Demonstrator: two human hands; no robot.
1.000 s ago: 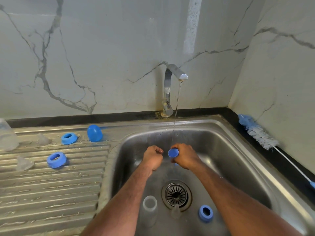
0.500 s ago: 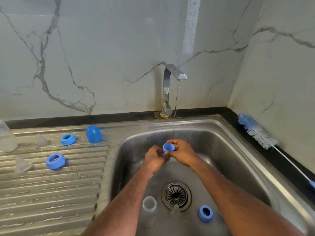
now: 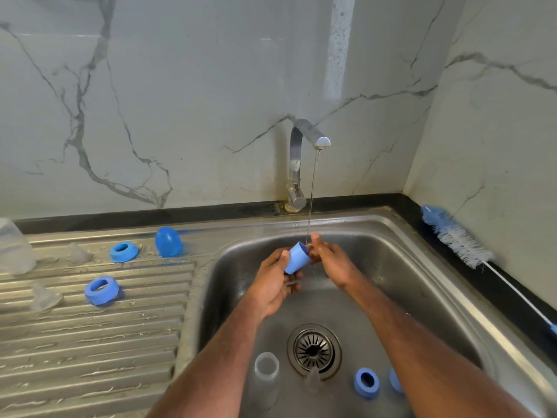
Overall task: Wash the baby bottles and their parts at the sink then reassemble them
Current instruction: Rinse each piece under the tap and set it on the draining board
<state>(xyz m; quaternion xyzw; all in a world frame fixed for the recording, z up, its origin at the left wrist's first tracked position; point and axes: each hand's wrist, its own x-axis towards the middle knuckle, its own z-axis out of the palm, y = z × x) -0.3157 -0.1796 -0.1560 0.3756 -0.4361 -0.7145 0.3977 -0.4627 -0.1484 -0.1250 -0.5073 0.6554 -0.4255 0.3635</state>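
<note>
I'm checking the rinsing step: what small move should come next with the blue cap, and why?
Probably tip the blue cap so its open mouth sits under the water stream. The left hand grips it tilted, the right hand touches its rim, and the stream seems to land by the rim, not inside.

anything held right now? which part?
Left hand grips the blue cap around its closed lower end. Right hand fingers touch its open rim under the water stream.
</note>
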